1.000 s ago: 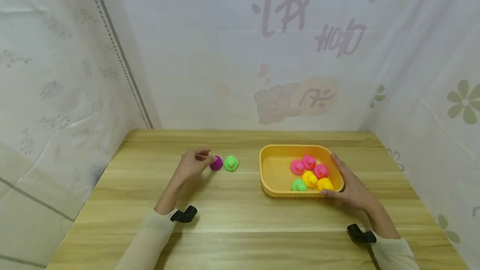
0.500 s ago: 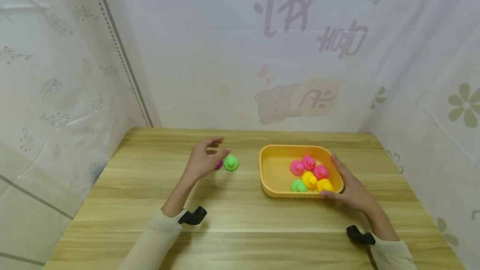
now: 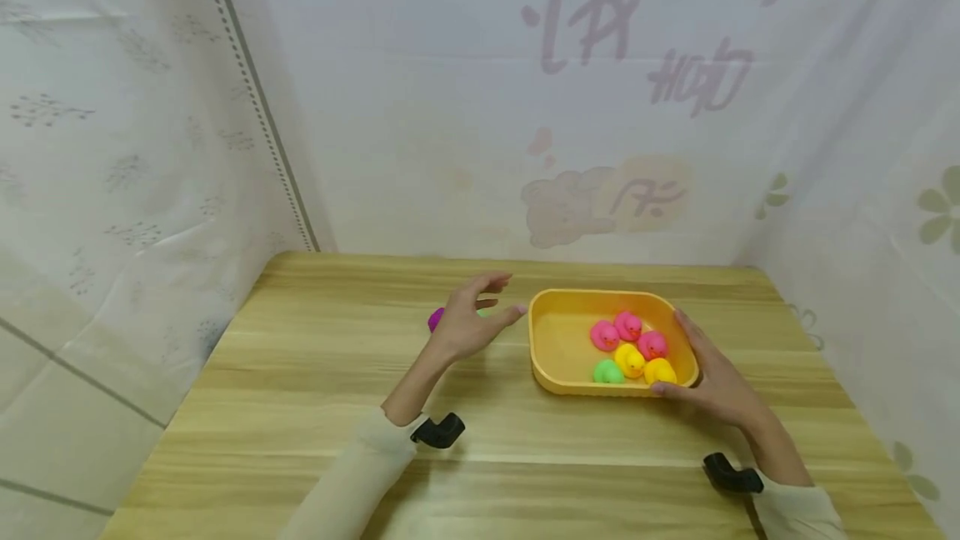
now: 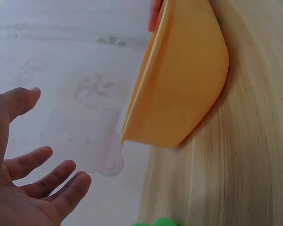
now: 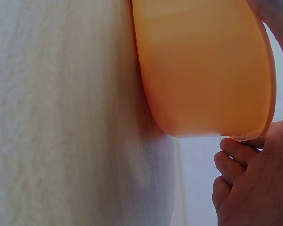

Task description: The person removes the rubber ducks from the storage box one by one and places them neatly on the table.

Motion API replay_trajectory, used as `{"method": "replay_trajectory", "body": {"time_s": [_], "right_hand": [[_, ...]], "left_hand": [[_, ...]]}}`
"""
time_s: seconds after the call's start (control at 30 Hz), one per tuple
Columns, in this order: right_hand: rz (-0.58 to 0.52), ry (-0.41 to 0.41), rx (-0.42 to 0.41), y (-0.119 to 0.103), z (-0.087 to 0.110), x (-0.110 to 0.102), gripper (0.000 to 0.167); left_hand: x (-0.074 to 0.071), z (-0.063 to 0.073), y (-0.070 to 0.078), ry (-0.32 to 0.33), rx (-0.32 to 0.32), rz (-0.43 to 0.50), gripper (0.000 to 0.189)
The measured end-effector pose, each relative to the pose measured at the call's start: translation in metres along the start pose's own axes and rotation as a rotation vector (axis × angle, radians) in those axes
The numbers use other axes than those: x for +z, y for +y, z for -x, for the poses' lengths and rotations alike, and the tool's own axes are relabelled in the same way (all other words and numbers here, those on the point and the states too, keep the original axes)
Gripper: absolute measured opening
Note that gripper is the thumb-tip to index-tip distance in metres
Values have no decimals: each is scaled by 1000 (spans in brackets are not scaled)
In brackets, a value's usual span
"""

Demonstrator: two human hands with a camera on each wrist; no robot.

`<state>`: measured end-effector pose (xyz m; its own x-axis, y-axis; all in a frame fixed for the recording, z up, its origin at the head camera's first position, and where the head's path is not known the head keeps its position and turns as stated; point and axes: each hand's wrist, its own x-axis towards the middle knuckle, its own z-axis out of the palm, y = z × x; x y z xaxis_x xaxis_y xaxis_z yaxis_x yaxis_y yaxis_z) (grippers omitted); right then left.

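Gripping a smooth, rounded orange tub (image 3: 561, 342) is the right hand (image 3: 716, 380), left hand (image 3: 467, 325) spread.

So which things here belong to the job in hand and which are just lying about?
Likely in the job:
tub, held by right hand
pink ducks, yellow ducks and green duck inside
green toy and purple toy near left hand

Likely just around:
table
printed cloth
black wrist pieces

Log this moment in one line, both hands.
right hand: grips orange rounded plastic tub | left hand: holds nothing, left of tub | in tub: six visible pink, yellow and green toy ducks
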<state>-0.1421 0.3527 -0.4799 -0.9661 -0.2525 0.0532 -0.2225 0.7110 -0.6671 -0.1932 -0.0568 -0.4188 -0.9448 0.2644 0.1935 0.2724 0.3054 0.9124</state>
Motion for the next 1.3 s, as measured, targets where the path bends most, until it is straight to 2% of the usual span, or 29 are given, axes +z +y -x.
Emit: {"method": "replay_trajectory", "body": {"time_s": [0.67, 0.9, 1.1, 1.3], "right_hand": [[5, 2, 10, 4, 1, 0, 123], [20, 3, -1, 2, -2, 3, 122], [5, 3, -12, 2, -2, 5, 122], [24, 12, 1, 4, 2, 0, 122]], "left_hand": [[57, -15, 9, -151, -1, 75, 59], [68, -18, 10, -191, -67, 27, 61], [79, -20, 10, -245, -69, 2, 61], [95, -29, 14, -292, -90, 5, 60]]}}
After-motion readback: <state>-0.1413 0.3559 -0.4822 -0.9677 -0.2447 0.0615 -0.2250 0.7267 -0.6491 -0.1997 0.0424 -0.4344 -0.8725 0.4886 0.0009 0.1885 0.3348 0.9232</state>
